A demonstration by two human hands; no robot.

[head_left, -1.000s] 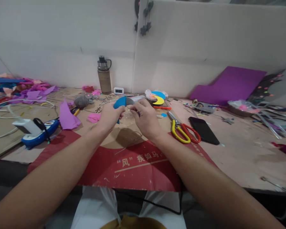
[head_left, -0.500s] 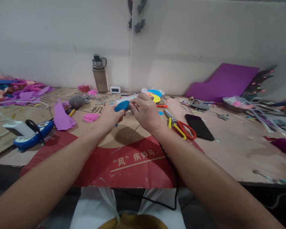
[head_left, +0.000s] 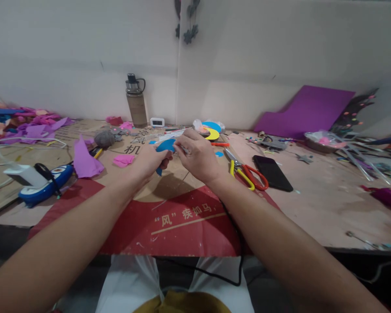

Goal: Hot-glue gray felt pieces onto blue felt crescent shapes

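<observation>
My left hand is closed on a curved blue foam piece, held a little above the table in front of me. My right hand meets it from the right, fingers pinched at the blue piece's edge; something thin and pale shows at its fingertips, too small to name. A black cable runs down from under my right wrist toward my lap. Both hands hover over a red and tan cardboard sheet with white printed characters.
Yellow and red scissors and a black phone lie right of my hands. A water bottle stands at the back wall. A blue device and purple scraps lie left. A purple sheet leans at right.
My hands have drawn slightly lower and closer together, and the blue piece has turned in my left hand. The view shifted a little to the right since the first frame.
</observation>
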